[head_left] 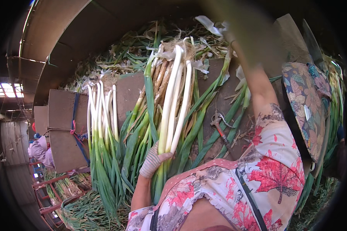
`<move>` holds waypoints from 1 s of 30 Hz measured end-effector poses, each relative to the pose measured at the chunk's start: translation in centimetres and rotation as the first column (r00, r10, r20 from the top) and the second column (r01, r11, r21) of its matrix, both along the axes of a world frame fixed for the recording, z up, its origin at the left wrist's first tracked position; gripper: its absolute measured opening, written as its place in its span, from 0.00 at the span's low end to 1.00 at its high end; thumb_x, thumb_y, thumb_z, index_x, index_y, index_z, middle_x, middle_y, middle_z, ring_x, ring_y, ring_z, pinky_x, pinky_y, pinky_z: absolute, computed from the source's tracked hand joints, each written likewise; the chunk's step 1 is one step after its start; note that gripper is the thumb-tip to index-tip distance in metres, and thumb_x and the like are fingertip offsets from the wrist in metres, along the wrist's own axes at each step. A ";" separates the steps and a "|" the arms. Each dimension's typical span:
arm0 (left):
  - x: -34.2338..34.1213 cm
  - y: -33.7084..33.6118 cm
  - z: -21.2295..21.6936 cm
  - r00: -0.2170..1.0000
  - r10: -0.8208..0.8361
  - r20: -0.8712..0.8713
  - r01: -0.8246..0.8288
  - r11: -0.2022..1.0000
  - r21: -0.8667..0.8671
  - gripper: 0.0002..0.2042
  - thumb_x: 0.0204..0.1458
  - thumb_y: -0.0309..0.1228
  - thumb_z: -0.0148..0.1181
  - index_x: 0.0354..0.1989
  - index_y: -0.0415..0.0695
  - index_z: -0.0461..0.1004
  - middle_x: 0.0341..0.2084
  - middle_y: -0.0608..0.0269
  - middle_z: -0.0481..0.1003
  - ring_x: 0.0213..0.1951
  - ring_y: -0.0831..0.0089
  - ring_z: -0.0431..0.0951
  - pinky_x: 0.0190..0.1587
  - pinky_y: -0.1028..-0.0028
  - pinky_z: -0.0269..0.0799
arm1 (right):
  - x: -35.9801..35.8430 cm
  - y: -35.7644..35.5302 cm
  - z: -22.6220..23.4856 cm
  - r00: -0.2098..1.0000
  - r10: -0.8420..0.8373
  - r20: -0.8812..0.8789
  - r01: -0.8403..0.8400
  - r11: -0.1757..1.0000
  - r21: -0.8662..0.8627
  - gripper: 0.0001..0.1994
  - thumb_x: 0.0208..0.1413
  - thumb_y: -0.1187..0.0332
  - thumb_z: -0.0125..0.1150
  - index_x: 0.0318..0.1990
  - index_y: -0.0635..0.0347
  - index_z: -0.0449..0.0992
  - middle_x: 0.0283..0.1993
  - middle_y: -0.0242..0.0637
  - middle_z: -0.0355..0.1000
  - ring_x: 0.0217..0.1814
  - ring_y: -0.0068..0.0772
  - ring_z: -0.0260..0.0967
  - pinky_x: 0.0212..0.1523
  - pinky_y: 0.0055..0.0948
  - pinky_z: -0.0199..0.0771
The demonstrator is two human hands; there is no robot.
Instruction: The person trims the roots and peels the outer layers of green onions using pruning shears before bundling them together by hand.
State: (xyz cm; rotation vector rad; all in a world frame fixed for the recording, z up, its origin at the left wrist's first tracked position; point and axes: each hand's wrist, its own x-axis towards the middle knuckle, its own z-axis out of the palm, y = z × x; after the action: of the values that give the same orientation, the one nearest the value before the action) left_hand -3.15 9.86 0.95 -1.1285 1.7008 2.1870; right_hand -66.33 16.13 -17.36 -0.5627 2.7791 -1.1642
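Observation:
My left hand (154,160), in a striped glove, is closed around several long green onions (175,96). Their clean white stalks point away from me, with the green leaves toward my body. Stretched out to the far side, my right hand (229,37) is near pale strips of skin (209,25); its fingers are blurred and partly hidden. Beneath the held stalks lie unpeeled green onions (162,79) with brownish skins and roots. To their left rests a bunch of white-stalked green onions (101,111), leaves hanging over the near edge.
A tool with an orange-red handle (221,132) lies on the brown board (131,90). Peelings (115,57) are heaped along the far side. A patterned cloth pad (302,104) stands at the right. Another person (40,150) is at the far left, near a red metal frame (46,184).

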 end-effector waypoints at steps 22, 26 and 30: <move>-1.5 0.7 -0.4 0.983 0.163 -0.078 -0.142 0.963 0.228 0.28 0.37 0.33 0.67 0.49 0.35 0.70 0.30 0.54 0.77 0.29 0.65 0.79 0.37 0.69 0.79 | 17.2 -0.8 7.7 0.750 0.641 0.165 -0.558 0.747 -0.362 0.25 0.51 0.47 0.67 0.49 0.54 0.76 0.44 0.36 0.73 0.46 0.31 0.71 0.46 0.32 0.72; -1.7 1.4 0.6 0.993 0.121 0.001 -0.118 0.968 0.221 0.25 0.38 0.30 0.67 0.47 0.35 0.71 0.29 0.53 0.77 0.29 0.64 0.80 0.37 0.67 0.79 | 21.3 -4.4 3.3 0.834 0.533 0.141 -0.481 0.828 -0.288 0.16 0.53 0.51 0.67 0.40 0.53 0.79 0.38 0.33 0.76 0.41 0.27 0.73 0.46 0.27 0.73; 0.2 1.8 1.4 0.971 0.239 -0.018 -0.223 0.928 0.298 0.23 0.38 0.28 0.66 0.46 0.35 0.71 0.29 0.52 0.76 0.29 0.64 0.79 0.36 0.66 0.78 | 14.4 0.7 8.7 0.992 0.121 -0.038 -0.104 0.947 0.304 0.13 0.54 0.53 0.62 0.39 0.51 0.79 0.39 0.31 0.75 0.36 0.24 0.75 0.35 0.27 0.79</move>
State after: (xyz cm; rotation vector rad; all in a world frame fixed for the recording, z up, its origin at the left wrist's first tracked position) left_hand -2.93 11.64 2.31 -1.2503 1.2527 2.5261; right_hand -51.90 16.85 -8.65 -0.7175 2.8483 -0.6920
